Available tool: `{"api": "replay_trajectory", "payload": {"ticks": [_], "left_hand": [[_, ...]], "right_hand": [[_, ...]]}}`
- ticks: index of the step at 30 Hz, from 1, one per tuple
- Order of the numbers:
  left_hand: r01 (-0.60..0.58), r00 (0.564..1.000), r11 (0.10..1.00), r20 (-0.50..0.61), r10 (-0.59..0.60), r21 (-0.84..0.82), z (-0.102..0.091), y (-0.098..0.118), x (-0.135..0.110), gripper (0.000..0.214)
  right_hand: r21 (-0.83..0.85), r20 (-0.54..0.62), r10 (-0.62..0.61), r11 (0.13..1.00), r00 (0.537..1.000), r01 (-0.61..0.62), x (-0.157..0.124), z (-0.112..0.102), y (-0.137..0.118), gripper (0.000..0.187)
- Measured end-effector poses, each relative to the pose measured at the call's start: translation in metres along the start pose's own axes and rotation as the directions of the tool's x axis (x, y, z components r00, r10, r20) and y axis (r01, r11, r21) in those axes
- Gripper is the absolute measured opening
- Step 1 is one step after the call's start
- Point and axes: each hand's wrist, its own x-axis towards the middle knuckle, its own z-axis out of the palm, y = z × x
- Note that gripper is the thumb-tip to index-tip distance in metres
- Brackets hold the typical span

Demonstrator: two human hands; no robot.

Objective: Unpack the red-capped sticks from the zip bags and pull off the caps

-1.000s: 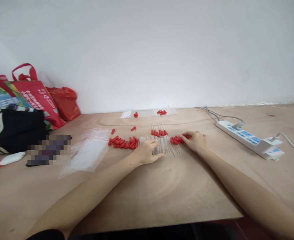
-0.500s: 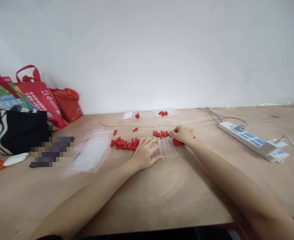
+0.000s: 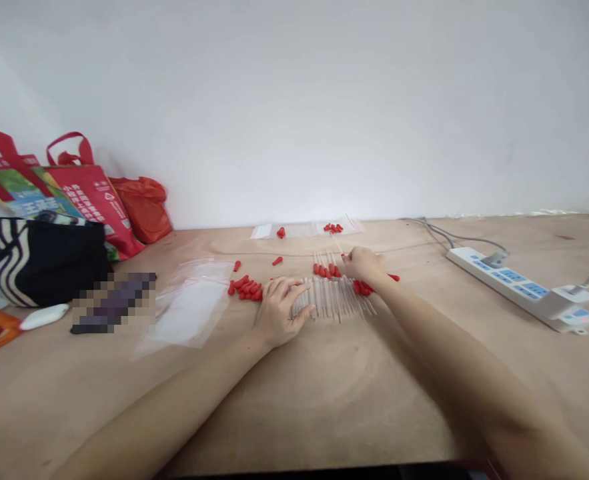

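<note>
My left hand (image 3: 280,312) rests on the table, fingers apart and thumb out. It lies between a pile of red rubber bulbs (image 3: 247,289) and a row of thin clear tubes (image 3: 329,298). My right hand (image 3: 365,265) pinches a dropper (image 3: 337,244), its clear tube pointing up and away from the red bulb end at my fingertips. Beside that hand, several assembled droppers (image 3: 327,270) lie with tubes pointing toward the wall. More red bulbs (image 3: 362,288) are partly hidden under my right wrist.
Behind, flat plastic bags (image 3: 301,230) have red bulbs on them. Clear bags (image 3: 187,307) lie at left, near a black striped pouch (image 3: 54,260), a white oval object (image 3: 44,317) and red shopping bags (image 3: 94,200). A power strip (image 3: 514,287) with cables stands at right.
My right hand has risen slightly, and a dropper now shows in its fingers. My left hand has shifted left over the bulb pile, uncovering more tubes. The whole view has swung slightly left.
</note>
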Motion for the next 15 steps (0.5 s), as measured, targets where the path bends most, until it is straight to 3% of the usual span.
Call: {"api": "replay_trajectory", "payload": {"ticks": [2, 3, 6, 8, 9, 11, 15], "left_hand": [[0.015, 0.999, 0.998, -0.041, -0.012, 0.061, 0.000, 0.001, 0.001, 0.036], [0.016, 0.998, 0.994, -0.069, -0.008, 0.108, 0.000, 0.002, 0.002, 0.039], [-0.043, 0.983, 0.959, -0.161, 0.092, 0.280, -0.001, 0.008, 0.004, 0.042], [-0.129, 0.967, 0.926, -0.163, 0.197, 0.354, -0.002, 0.013, 0.005, 0.035], [-0.174, 0.959, 0.915, -0.147, 0.241, 0.364, -0.002, 0.016, 0.005, 0.031], [-0.246, 0.948, 0.905, -0.109, 0.300, 0.348, -0.001, 0.021, 0.006, 0.021], [-0.299, 0.944, 0.899, -0.039, 0.328, 0.318, 0.001, 0.025, 0.004, 0.011]], "right_hand": [[0.002, -0.050, -0.094, 0.996, 0.994, 0.094, -0.017, -0.006, 0.002, 0.019], [-0.001, -0.103, -0.225, 0.974, 0.969, 0.226, -0.028, -0.007, 0.005, 0.018], [-0.079, -0.259, -0.588, 0.804, 0.766, 0.590, -0.065, -0.007, 0.013, 0.019], [-0.177, -0.318, -0.714, 0.692, 0.624, 0.700, -0.086, -0.005, 0.017, 0.019], [-0.207, -0.341, -0.740, 0.660, 0.579, 0.722, -0.094, -0.003, 0.019, 0.018], [-0.231, -0.374, -0.759, 0.632, 0.532, 0.739, -0.104, -0.001, 0.019, 0.017], [-0.223, -0.391, -0.753, 0.635, 0.529, 0.740, -0.107, 0.002, 0.018, 0.013]]}}
